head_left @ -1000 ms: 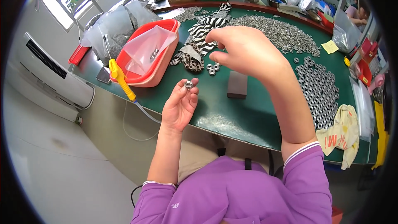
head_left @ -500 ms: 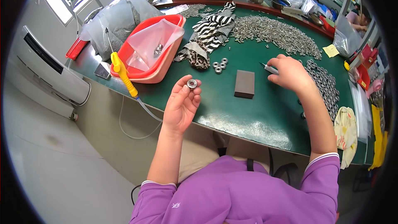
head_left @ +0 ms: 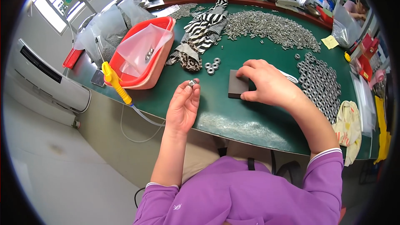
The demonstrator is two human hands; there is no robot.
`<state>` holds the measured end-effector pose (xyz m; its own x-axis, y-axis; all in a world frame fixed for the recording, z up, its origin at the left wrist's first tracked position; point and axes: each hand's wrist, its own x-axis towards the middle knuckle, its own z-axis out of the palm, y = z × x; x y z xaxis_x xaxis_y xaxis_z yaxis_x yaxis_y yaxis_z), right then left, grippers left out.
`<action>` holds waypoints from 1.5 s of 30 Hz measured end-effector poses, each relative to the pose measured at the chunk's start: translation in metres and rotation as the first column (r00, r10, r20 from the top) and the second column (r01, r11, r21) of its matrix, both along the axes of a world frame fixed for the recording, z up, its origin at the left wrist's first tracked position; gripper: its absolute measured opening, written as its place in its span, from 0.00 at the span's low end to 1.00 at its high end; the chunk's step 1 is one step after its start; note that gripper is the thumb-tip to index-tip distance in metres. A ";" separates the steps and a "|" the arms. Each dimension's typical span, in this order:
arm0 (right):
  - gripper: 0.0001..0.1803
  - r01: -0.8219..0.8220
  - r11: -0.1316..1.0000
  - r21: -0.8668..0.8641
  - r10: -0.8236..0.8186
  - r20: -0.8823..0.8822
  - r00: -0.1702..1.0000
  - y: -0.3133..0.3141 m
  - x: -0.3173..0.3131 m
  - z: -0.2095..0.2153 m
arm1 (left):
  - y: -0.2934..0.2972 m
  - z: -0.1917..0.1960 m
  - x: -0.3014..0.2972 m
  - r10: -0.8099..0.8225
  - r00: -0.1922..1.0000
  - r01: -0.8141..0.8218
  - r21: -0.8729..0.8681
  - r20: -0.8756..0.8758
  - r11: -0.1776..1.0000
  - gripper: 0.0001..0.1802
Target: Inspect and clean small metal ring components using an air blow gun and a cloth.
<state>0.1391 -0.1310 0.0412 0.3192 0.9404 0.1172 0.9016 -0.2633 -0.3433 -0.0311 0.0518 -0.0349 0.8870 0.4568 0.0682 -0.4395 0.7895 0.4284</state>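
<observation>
Between the thumb and fingertips of my left hand is a small metal ring, now turned partly edge-on. My right hand spans the right side of a dark grey rectangular block lying flat on the green table, thumb at its near edge and fingers at its far edge. Beyond my right wrist lies a slim white object, partly hidden by the hand. A few metal rings sit in a small group left of the block. Many more rings are spread at the right.
A heap of small metal pins covers the far table. At the left stand a red basin with a plastic bag and a yellow air gun. A striped cloth lies mid-table, a pale glove at the right edge.
My right hand has moved left and nearer onto the block, and the thin white tool it held is out of its fingers. My left hand has tilted the ring.
</observation>
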 end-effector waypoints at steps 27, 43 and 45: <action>0.34 0.112 0.993 -0.038 -0.114 -0.046 0.992 0.000 -0.004 0.002 | -0.004 -0.002 0.021 -0.146 0.989 0.145 -0.083 -0.009 0.986 0.10; 0.23 0.364 0.919 -0.151 -0.339 0.170 0.925 -0.012 0.041 -0.001 | -0.010 0.001 0.020 -0.037 0.999 0.037 0.023 -0.008 0.999 0.15; 0.21 0.380 0.898 -0.222 -0.353 0.152 0.923 -0.012 0.049 -0.009 | -0.011 0.001 0.022 -0.045 0.999 0.046 0.035 -0.007 0.998 0.15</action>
<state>0.1886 -0.1434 0.0319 0.6450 0.7627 -0.0473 0.7524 -0.6447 -0.1355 -0.0095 0.0407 -0.0340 0.9072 0.4133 0.0781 -0.4009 0.7932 0.4583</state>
